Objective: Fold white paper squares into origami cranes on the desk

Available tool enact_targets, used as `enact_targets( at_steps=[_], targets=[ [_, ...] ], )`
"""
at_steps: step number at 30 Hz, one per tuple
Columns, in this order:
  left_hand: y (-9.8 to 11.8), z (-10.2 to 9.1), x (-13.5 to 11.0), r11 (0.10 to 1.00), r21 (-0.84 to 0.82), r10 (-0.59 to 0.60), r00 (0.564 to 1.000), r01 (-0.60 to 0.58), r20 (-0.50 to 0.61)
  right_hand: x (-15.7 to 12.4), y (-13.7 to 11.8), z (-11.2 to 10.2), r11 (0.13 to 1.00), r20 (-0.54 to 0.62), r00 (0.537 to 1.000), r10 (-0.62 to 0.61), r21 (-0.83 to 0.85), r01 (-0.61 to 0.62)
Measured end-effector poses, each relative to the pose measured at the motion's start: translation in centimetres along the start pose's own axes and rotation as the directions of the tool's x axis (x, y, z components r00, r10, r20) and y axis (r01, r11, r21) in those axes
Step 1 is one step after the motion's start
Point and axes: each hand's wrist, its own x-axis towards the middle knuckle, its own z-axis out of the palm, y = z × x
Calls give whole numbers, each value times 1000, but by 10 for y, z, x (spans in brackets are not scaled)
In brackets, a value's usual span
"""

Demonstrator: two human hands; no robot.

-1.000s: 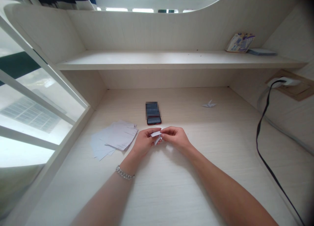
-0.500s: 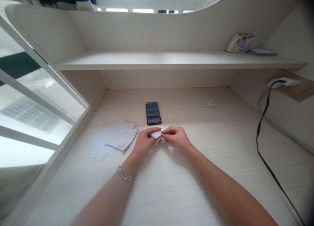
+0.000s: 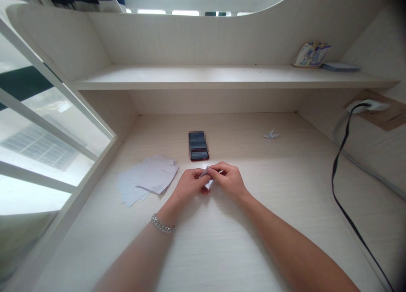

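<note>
Both my hands meet over the middle of the pale wooden desk (image 3: 222, 241) and pinch a small folded piece of white paper (image 3: 208, 178). My left hand (image 3: 187, 186), with a metal bracelet at the wrist, grips the paper from the left, fingers closed on it. From the right, my right hand (image 3: 229, 180) pinches the same paper with thumb and fingertips. Most of the paper is hidden between the fingers. A dark phone (image 3: 198, 145) lies flat just beyond the hands.
A loose stack of white paper sheets (image 3: 146, 180) lies left of my hands. A small folded paper figure (image 3: 271, 135) sits farther back right. A black cable (image 3: 341, 173) runs from a wall socket (image 3: 368, 106) down the right side. A shelf (image 3: 222, 76) above holds a colourful booklet (image 3: 311, 54).
My hands have closed in tighter around the folded paper, which has turned and is now more hidden between the fingers. Everything else on the desk stays put.
</note>
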Motion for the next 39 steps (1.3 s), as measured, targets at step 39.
enact_targets(
  at_steps=[39],
  targets=[
    [-18, -3, 10, 971, -115, 191, 971, -208, -143, 9, 18, -4, 959, 147, 981, 126, 235, -158]
  ],
)
